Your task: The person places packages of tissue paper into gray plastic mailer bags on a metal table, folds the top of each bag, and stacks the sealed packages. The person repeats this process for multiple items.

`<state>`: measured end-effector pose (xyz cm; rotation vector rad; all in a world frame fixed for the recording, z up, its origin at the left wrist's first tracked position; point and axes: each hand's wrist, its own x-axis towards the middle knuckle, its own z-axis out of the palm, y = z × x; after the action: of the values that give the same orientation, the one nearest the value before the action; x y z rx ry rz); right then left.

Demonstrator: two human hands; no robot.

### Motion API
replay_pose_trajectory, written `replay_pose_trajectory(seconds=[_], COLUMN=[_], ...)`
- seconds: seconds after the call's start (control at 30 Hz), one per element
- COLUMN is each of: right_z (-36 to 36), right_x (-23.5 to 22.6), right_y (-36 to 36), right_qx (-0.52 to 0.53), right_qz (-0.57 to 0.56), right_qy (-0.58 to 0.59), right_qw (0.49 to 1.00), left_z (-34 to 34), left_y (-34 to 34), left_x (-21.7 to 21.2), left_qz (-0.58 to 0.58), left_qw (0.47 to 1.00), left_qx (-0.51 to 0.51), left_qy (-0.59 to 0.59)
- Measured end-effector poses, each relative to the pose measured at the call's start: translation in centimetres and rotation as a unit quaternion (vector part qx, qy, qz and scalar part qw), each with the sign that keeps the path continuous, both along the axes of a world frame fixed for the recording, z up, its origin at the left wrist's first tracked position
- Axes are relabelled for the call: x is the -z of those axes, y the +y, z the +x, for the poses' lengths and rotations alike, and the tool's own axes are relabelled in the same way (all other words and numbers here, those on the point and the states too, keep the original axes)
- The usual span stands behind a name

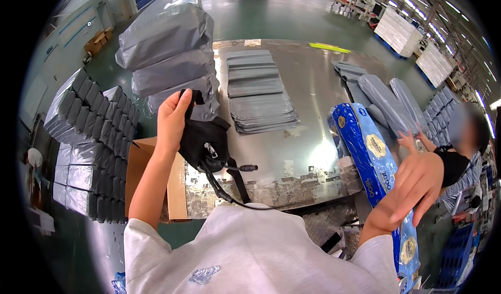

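My left hand [175,114] is raised over the left side of the metal table [297,153], its fingers closed on a strap of a small black pouch [204,141]. Black cables [215,181] with a plug on one end hang from the pouch, and a loose strap trails toward my shirt. Out to the right, my right hand [420,181] holds nothing, fingers stretched out and pointing down. It appears over a long blue plastic-wrapped pack [368,148] at the table's right side. A stack of flat grey plastic bags [261,93] lies beyond the pouch.
Large grey wrapped bundles [167,38] pile up at the far left, with more stacked bundles [86,148] behind. An open cardboard box [177,189] stands at the table's left edge. At right, a co-worker [456,158] touches grey wrapped packs [389,103]. Yellow tape [330,48] marks the far edge.
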<state>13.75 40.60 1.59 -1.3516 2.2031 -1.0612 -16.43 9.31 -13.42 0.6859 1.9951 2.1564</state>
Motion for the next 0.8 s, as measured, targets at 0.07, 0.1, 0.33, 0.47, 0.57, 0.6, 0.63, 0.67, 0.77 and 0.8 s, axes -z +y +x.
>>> replay_pose_trajectory(seconds=[0.07, 0.1, 0.33, 0.47, 0.57, 0.6, 0.63, 0.67, 0.77, 0.8], right_z=[-1.1, -3.1, -9.0, -7.7, -10.0, -10.1, -10.1, -9.1, -7.8, -7.7], right_x=[3.0, 6.1, 31.4, 42.9, 40.0, 39.6, 38.9, 38.1, 29.3, 27.2], right_y=[1.0, 2.0, -3.0, -10.0, -14.3, -15.3, -16.3, -17.6, -18.9, -18.6], right_qx=[-0.081, -0.078, 0.273, 0.518, 0.469, 0.389, 0.311, 0.298, 0.286, 0.308], right_qz=[-0.026, -0.146, 0.244, 0.082, -0.017, -0.023, -0.032, -0.062, -0.343, -0.404], right_qy=[-0.070, -0.089, -0.294, -0.102, -0.257, -0.291, -0.327, -0.316, -0.176, -0.108], right_qw=[0.994, 0.982, 0.883, 0.845, 0.845, 0.874, 0.892, 0.899, 0.877, 0.855], left_z=[0.2, 0.3, 2.0, 2.6, 3.4, 3.8, 4.1, 4.1, 4.0, 4.9], left_y=[0.7, 0.6, 3.0, 5.4, 7.1, 8.1, 9.0, 10.1, 13.2, 14.2], left_x=[0.3, 0.6, 0.0, 0.2, 0.3, 0.3, 0.3, 0.8, 3.0, 3.1], left_qz=[0.023, 0.025, 0.024, 0.081, 0.114, 0.123, 0.129, 0.132, 0.141, 0.135], left_qw=[1.000, 1.000, 0.999, 0.996, 0.993, 0.992, 0.990, 0.991, 0.989, 0.989], left_qx=[0.005, -0.004, 0.015, 0.010, 0.007, 0.007, 0.009, 0.000, -0.029, -0.038], left_qy=[0.007, 0.006, -0.018, -0.021, -0.034, -0.041, -0.048, -0.030, 0.030, 0.035])
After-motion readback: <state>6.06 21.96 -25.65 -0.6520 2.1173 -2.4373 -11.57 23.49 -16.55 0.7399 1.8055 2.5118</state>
